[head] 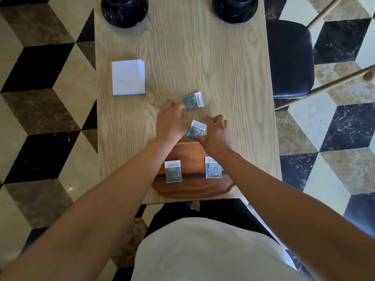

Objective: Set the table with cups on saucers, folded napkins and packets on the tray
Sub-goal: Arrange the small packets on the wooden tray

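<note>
Two grey-green packets lie on the wooden tray [192, 188] at the table's near edge: the left packet [173, 171] and the right packet [213, 168], partly under my right forearm. Beyond the tray, my left hand [171, 122] has its curled fingertips closed on the lower left corner of a far packet [193, 101] on the table. My right hand [217, 132] pinches a tilted near packet [196, 130] between thumb and fingers. A stack of white napkins [128, 77] sits to the left. Two black cups on saucers, the left one [124, 12] and the right one [235, 9], stand at the far end.
The light wood table [233, 67] is narrow, with patterned floor tiles on both sides. A chair with a dark seat [290, 57] stands close to the table's right edge. My torso is against the near edge.
</note>
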